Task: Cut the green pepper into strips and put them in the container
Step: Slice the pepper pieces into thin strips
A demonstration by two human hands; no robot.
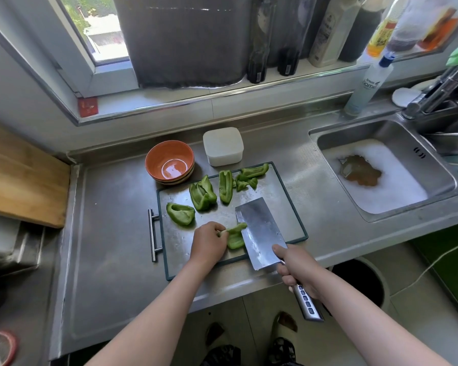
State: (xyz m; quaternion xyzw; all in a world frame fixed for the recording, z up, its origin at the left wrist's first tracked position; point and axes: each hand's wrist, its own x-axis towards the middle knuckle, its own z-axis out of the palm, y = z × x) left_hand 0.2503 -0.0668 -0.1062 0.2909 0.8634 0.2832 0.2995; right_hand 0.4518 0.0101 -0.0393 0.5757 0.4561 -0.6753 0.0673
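Here, in the head view, the left hand [208, 240] curls its fingers onto a green pepper piece [236, 237] near the front of the cutting board [283, 207], pinning it, probably so the knuckles can guide the blade. The right hand [296, 268] is wrapped round the handle of the cleaver [261, 231], whose blade stands against that piece. Other pepper pieces [202, 194] lie uncut farther back. The white container [222, 146] sits on the counter [111, 220] just beyond the board, within easy reach for the strips.
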